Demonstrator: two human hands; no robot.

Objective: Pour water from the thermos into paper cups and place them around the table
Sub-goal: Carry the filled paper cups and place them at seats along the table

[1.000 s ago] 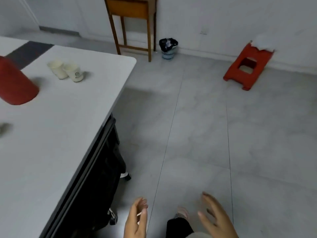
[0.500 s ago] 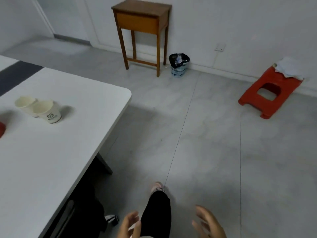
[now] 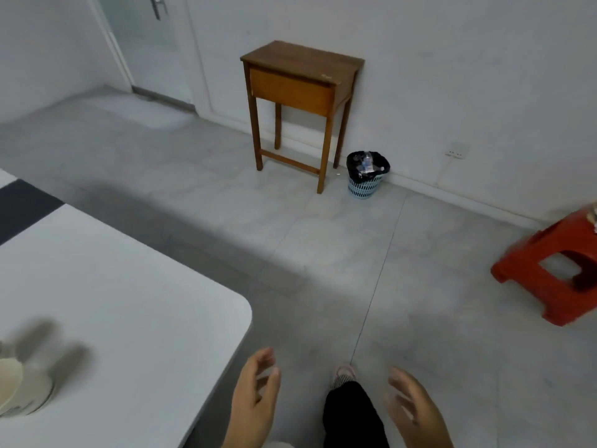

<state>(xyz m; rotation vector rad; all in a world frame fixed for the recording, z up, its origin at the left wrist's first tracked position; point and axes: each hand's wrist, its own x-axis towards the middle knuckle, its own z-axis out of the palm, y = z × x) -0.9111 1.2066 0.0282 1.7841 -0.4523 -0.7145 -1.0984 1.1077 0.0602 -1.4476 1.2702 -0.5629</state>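
1. While both hands hang low over the floor, nothing's in either one. Left hand [image 3: 255,399] sits just off the white table [image 3: 129,318] corner, fingers loosely curled, palm turned inward, empty.
2. Right hand [image 3: 416,412] is further from the table, other side of a dark trouser leg [image 3: 352,415] and a slipper toe [image 3: 345,373]; fingers spread a bit, also empty. Hands apart, not touching.
3. Paper cups [image 3: 19,389]: on the table, at its near-left part by the frame edge, well away from the corner. Blurred; cream rims show, count unclear, prob two touching. Shadows fall behind them on the tabletop.
4. Thermos: not visible in this view.
5. Beyond the table corner, across grey tile: a brown wooden stand [image 3: 300,88] against the wall, w/ a small blue bin [image 3: 366,176] lined in black just beside its right leg.
6. Far right of the table, a red plastic stool [image 3: 549,270] on the floor, partly cut by the frame.
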